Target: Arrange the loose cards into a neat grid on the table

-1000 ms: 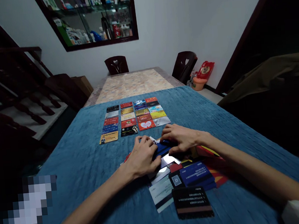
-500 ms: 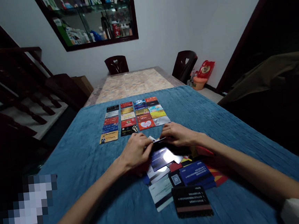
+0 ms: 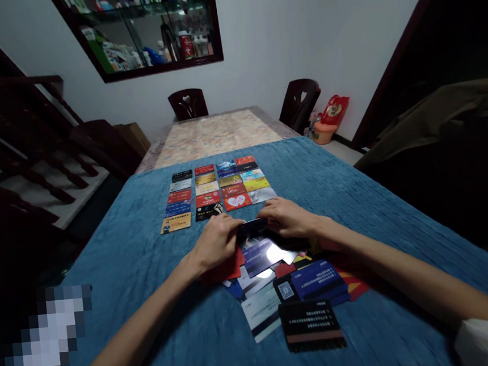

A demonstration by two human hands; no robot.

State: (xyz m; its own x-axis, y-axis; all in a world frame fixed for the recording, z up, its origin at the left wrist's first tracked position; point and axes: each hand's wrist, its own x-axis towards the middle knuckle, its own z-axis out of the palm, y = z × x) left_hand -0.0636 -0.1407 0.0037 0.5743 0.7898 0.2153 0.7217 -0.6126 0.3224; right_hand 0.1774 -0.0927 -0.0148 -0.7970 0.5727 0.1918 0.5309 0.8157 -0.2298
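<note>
Between my hands a dark card [image 3: 252,225] is held up over the near pile, its edge catching light. My left hand [image 3: 217,240] pinches its left end, and my right hand [image 3: 289,219] grips the right end. Below them lies a loose pile of plastic cards. It includes a shiny purple-blue card [image 3: 257,257], a blue card [image 3: 320,281], a pale card with a dark stripe [image 3: 261,313] and a black card [image 3: 311,325] nearest me. My forearms hide part of the pile. Farther off, overlapping cards lie in columns, among them a gold card [image 3: 176,223] and a red heart card [image 3: 237,201].
A blue cloth [image 3: 152,305] covers the near part of the table; the patterned tabletop [image 3: 218,131] shows beyond it. Dark chairs [image 3: 188,104] stand at the far end. A stair railing [image 3: 21,128] is on the left, and brown fabric [image 3: 438,114] on the right.
The held card has tilted, so more of its dark face shows. My left hand has shifted slightly left and up, uncovering red cards below it. The columns look the same.
</note>
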